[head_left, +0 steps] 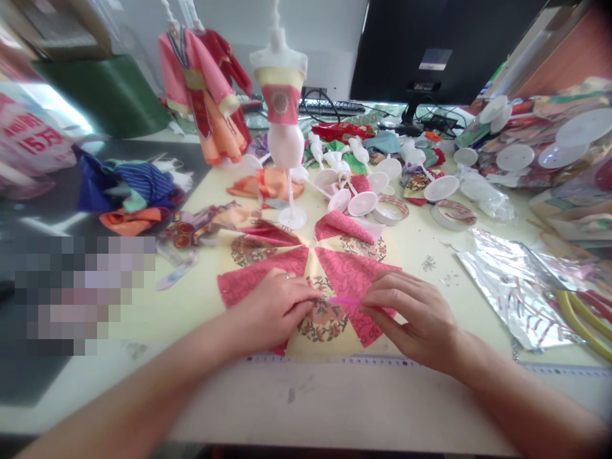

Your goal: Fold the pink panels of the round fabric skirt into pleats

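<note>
A round piece of red and cream patterned fabric (335, 274) lies spread on the table, with folds meeting near its centre. My left hand (282, 303) rests on its left part, thumb and index finger brought together on the cream panel with the flower wreath. In my right hand (406, 309) is a thin pink stick (345, 300), pinched between thumb and fingers, its tip pointing left over that same panel, close to my left fingertips. Whether my left fingers pinch any cloth is too small to tell.
Behind the fabric stands a small white mannequin (285, 143). Tape rolls (453, 215), white stands and cloth scraps lie farther back. A silvery plastic bag (514, 287) is at the right, blue cloth (138, 182) at the left. A ruler (382, 361) runs along the front.
</note>
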Tool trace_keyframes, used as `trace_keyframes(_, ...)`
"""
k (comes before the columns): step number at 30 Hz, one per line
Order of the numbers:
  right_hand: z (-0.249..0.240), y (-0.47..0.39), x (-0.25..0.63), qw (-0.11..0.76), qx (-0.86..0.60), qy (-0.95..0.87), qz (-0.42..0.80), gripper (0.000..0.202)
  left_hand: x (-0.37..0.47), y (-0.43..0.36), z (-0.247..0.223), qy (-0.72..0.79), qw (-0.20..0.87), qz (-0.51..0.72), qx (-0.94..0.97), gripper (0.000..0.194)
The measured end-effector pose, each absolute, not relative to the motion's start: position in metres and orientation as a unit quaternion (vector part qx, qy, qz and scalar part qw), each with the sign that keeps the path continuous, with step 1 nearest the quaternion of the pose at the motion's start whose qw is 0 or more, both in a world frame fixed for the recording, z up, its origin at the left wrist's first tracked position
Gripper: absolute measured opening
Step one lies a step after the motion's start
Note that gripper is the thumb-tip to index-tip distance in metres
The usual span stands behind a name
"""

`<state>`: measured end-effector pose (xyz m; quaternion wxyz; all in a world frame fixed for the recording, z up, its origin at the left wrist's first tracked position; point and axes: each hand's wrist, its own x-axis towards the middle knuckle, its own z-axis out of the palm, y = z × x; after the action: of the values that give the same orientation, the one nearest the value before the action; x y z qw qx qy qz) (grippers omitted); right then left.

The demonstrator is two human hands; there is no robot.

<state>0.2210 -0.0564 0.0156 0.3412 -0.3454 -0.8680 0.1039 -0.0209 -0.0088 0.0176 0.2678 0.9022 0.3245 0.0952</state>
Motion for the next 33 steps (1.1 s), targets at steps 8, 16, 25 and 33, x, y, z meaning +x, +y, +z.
trace_keyframes(8, 0.0154, -0.0564, 0.219, 0.335, -0.344, -0.872, 0.096, 0.007, -0.0202, -0.0083, 0.0205, 0.333, 0.29, 0.08, 0.894, 0.029)
trace_keyframes(16, 0.0158, -0.0563, 0.2208, 0.331, -0.347, -0.872, 0.095, 0.006, -0.0218, -0.0072, 0.0199, 0.331, 0.298, 0.082, 0.892, 0.028)
trace_keyframes(25, 0.0165, -0.0554, 0.2183, 0.331, -0.333, -0.879, 0.089, 0.009, -0.0233, -0.0078, 0.0205, 0.323, 0.302, 0.088, 0.893, 0.029)
trace_keyframes(33, 0.0195, -0.0553, 0.2173, 0.331, -0.326, -0.881, 0.087, 0.008, -0.0237, -0.0053, 0.0189, 0.318, 0.315, 0.09, 0.89, 0.03)
